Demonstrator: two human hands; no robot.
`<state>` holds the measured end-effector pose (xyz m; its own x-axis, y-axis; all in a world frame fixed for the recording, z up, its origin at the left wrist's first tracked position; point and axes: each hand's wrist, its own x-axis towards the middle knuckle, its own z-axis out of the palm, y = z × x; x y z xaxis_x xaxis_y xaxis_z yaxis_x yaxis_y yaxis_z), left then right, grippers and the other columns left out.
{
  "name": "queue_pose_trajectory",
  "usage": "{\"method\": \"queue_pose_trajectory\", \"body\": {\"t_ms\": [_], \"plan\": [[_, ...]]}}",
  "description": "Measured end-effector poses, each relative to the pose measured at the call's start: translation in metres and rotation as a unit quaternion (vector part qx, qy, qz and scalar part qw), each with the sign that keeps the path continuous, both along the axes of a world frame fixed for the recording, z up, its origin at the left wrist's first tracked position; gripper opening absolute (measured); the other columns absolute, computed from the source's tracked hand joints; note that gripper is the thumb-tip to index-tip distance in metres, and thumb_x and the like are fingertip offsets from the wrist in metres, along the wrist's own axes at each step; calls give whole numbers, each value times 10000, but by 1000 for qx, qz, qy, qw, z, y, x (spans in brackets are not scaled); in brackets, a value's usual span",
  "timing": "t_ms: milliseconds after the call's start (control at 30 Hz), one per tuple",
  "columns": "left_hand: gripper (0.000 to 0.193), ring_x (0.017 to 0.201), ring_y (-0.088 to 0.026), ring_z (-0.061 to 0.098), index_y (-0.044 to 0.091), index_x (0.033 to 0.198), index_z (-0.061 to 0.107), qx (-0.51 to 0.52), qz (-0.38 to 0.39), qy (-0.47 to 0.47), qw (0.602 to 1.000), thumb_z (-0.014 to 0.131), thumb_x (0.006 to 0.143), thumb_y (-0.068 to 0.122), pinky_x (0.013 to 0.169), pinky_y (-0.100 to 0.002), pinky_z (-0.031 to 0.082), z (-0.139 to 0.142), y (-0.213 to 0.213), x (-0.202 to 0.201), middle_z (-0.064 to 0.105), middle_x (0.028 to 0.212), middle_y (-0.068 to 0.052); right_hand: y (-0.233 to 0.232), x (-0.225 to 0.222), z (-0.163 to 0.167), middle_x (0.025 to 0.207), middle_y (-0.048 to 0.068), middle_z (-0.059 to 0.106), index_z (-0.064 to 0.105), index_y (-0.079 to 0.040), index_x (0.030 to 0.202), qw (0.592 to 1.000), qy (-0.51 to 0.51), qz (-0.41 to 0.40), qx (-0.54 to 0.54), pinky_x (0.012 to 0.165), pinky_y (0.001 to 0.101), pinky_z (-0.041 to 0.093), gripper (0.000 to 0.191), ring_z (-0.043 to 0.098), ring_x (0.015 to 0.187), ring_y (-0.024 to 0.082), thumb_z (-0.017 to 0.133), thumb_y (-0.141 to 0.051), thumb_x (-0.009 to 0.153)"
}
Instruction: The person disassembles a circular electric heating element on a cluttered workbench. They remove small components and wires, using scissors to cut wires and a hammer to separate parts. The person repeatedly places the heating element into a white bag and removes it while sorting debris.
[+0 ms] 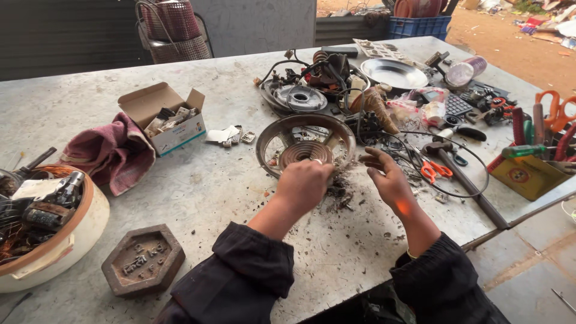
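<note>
A round rusty metal housing (270, 135) with spokes and a ribbed hub lies in the middle of the grey worktable (198, 192). My left hand (305, 183) is curled over its near rim, fingers closed on the rim or on something small there; a ring shows on one finger. Just to the right of the housing, my right hand (387, 177) hovers with fingers apart and nothing visible in it. Dark debris (341, 195) lies between the two hands.
A black wire loop (456, 195), orange scissors (437, 171) and a hammer (456, 171) lie to the right. Behind are motor parts (306, 96) and a steel plate (393, 73). At the left sit a small open carton (165, 117), a red cloth (111, 153), a hexagonal weight (143, 259) and a bowl of scrap (42, 231).
</note>
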<state>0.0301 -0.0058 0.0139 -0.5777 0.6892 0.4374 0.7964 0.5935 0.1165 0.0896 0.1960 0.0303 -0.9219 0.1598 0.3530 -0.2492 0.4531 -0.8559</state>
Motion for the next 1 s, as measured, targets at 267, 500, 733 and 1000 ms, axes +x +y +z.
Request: {"method": "queue_pose_trajectory", "body": {"t_ms": [267,500,733,1000], "plan": [[412,714,-140,754,50,1244,683,366,-41,-102,924,767,935,310,645,-260,619,21,-48,-42,776,949,-66,17,3,-10,1152,58,719,600,-32,1340,995,87,-52,-18,956,287,505,378,656,1093,143,546,29,971],[322,660,-105,597,11,1161,743,470,-22,-289,834,806,910,202,561,-269,453,60,-54,-16,719,840,-79,36,22,-12,1172,50,707,620,-46,1302,975,110,-52,-184,893,296,527,314,655,1097,136,532,-9,1002],[311,767,-69,610,-38,1183,714,501,-190,-385,752,794,898,58,657,-222,471,91,-4,86,752,957,-31,118,139,-24,1154,92,705,633,-50,1275,901,77,-16,-427,952,410,550,278,664,1117,222,568,-100,1009],[231,845,-101,729,-19,1088,728,308,-292,-517,743,801,887,70,752,-247,585,48,116,218,790,957,-52,194,297,-103,1186,133,707,625,-51,1222,781,31,37,-623,989,462,539,432,670,1104,283,466,-450,1176]]}}
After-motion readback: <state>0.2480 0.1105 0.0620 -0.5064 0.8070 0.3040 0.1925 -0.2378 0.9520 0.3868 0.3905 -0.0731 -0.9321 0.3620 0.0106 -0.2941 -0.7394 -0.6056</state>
